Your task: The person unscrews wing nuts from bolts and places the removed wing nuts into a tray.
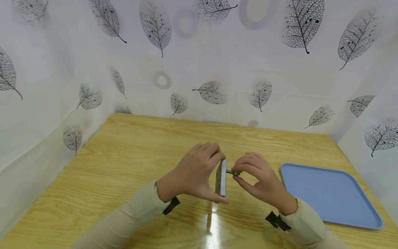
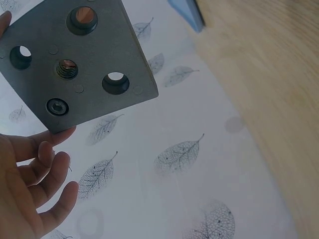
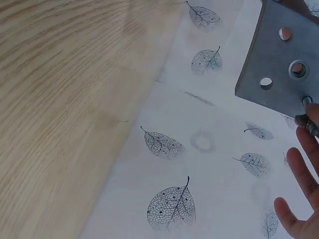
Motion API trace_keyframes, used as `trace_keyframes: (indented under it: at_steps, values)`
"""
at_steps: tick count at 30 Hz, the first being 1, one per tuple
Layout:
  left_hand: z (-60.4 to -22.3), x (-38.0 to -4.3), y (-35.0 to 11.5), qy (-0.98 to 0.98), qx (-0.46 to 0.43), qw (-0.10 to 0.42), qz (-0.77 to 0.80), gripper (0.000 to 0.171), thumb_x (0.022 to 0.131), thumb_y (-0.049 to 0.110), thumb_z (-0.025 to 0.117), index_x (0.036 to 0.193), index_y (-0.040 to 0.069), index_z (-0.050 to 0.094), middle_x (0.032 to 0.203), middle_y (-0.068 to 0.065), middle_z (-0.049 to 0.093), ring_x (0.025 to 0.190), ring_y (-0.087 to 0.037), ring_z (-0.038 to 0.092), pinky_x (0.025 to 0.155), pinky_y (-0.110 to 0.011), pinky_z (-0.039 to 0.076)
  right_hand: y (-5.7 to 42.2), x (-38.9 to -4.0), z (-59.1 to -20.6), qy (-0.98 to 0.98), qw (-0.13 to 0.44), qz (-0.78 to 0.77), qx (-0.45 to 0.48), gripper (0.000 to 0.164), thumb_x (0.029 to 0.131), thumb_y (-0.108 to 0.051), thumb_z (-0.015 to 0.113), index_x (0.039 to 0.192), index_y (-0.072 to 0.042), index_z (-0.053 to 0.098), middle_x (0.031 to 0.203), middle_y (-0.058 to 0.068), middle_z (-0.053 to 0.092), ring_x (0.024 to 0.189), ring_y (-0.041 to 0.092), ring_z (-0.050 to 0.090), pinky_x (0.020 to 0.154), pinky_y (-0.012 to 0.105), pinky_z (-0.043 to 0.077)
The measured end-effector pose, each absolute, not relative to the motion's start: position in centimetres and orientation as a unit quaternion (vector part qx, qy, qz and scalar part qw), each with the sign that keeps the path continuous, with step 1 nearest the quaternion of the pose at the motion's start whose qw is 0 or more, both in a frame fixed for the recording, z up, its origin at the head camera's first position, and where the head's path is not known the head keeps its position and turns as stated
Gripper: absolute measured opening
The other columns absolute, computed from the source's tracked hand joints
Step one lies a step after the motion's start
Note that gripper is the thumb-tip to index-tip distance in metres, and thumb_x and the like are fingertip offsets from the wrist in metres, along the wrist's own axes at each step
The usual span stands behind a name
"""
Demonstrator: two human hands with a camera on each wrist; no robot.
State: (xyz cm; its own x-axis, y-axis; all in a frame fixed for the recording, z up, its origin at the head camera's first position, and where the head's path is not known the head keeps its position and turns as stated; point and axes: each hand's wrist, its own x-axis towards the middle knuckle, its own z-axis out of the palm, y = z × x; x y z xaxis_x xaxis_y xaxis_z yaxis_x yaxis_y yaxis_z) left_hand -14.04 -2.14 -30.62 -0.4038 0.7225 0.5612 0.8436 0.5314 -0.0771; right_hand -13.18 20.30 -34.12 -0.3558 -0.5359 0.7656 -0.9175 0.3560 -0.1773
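Observation:
Above the table, my left hand (image 1: 196, 171) grips a square grey metal plate (image 1: 221, 179) by its edges, thumb below and fingers on top. The plate stands upright with several round holes, one of them threaded in the middle. In the left wrist view, a socket-head bolt (image 2: 57, 106) sits sunk in a corner hole. Its shank (image 1: 229, 171) sticks out of the plate's other face towards my right hand (image 1: 262, 178). Thumb and fingers of that hand pinch a small metal piece (image 3: 302, 120) at the shank's end, partly hidden by the fingertips.
A blue tray (image 1: 329, 193) lies at the right of the wooden table (image 1: 149, 138). White leaf-print sheets (image 1: 217, 62) hang behind the table and at both sides.

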Motion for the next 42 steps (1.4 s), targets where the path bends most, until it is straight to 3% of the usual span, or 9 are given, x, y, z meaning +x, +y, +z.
trace_keyframes:
  at_steps: [4,7,11,16,23,28,33,39,42]
  values:
    - [-30.6,-14.0,-2.1,-0.83,-0.471,0.278,-0.109,0.087,0.047,0.085,0.064,0.099,0.015,0.06,0.09,0.004,0.048,0.075,-0.009,0.043,0.068,-0.025,0.041,20.1,-13.3,-34.2,-0.742,0.366,0.274,0.49,0.023,0.094,-0.027,0.056,0.09,-0.007,0.067,0.09,0.003,0.063,0.086,0.02,0.057,0.104,0.032,0.032]
    - [-30.6,-14.0,-2.2,-0.829,-0.472,0.279,-0.107,0.087,0.047,0.085,0.064,0.099,0.015,0.06,0.09,0.003,0.048,0.075,-0.009,0.043,0.068,-0.025,0.041,20.1,-13.2,-34.2,-0.746,0.368,0.27,0.486,0.027,0.094,-0.03,0.056,0.094,-0.005,0.067,0.093,0.005,0.063,0.088,0.021,0.056,0.102,0.034,0.033]
    - [-30.6,-14.1,-2.2,-0.829,-0.472,0.279,-0.107,0.087,0.047,0.085,0.064,0.099,0.015,0.06,0.09,0.003,0.048,0.075,-0.009,0.043,0.068,-0.025,0.041,20.5,-13.0,-34.1,-0.775,0.297,0.314,0.462,0.028,0.097,-0.027,0.051,0.104,-0.005,0.065,0.101,0.007,0.062,0.097,0.02,0.055,0.096,0.032,0.036]
    - [-30.6,-14.1,-2.2,-0.829,-0.473,0.278,-0.111,0.086,0.047,0.085,0.064,0.098,0.015,0.06,0.09,0.004,0.047,0.075,-0.009,0.042,0.068,-0.025,0.04,21.0,-12.6,-34.0,-0.814,0.169,0.369,0.416,0.025,0.096,0.0,0.045,0.108,-0.012,0.063,0.105,0.0,0.063,0.102,0.012,0.055,0.093,0.028,0.04]
    - [-30.7,-14.0,-2.2,-0.827,-0.474,0.279,-0.114,0.086,0.047,0.085,0.064,0.097,0.015,0.06,0.089,0.003,0.047,0.074,-0.009,0.041,0.067,-0.025,0.039,21.0,-12.8,-33.9,-0.821,0.133,0.359,0.423,0.031,0.089,0.003,0.056,0.109,-0.019,0.061,0.101,-0.006,0.063,0.093,0.007,0.056,0.084,0.028,0.044]
    - [-30.7,-14.1,-2.2,-0.829,-0.473,0.278,-0.109,0.087,0.047,0.085,0.064,0.098,0.015,0.06,0.09,0.003,0.047,0.074,-0.009,0.041,0.067,-0.025,0.039,20.8,-13.0,-34.0,-0.809,0.166,0.352,0.441,0.03,0.085,-0.001,0.064,0.108,-0.02,0.062,0.099,-0.006,0.063,0.091,0.006,0.056,0.083,0.027,0.043]
    - [-30.7,-14.1,-2.2,-0.83,-0.473,0.273,-0.111,0.087,0.047,0.085,0.064,0.099,0.015,0.06,0.09,0.004,0.046,0.075,-0.009,0.041,0.067,-0.024,0.039,20.4,-13.2,-34.1,-0.79,0.236,0.331,0.46,0.01,0.092,-0.019,0.06,0.1,-0.016,0.064,0.09,-0.006,0.063,0.083,0.007,0.054,0.09,0.028,0.038]
    - [-30.7,-14.1,-2.2,-0.833,-0.467,0.276,-0.107,0.088,0.047,0.085,0.063,0.1,0.015,0.06,0.091,0.004,0.048,0.076,-0.009,0.043,0.068,-0.025,0.04,19.9,-13.2,-34.3,-0.768,0.364,0.241,0.469,0.027,0.096,-0.029,0.051,0.089,-0.008,0.068,0.085,0.002,0.065,0.082,0.018,0.06,0.096,0.042,0.037]
    - [-30.7,-14.1,-2.2,-0.835,-0.463,0.277,-0.105,0.088,0.048,0.086,0.063,0.1,0.015,0.06,0.092,0.004,0.049,0.077,-0.009,0.044,0.069,-0.025,0.041,19.8,-13.3,-34.3,-0.758,0.386,0.236,0.469,0.029,0.095,-0.03,0.053,0.09,-0.006,0.068,0.087,0.004,0.065,0.084,0.02,0.06,0.096,0.043,0.037]
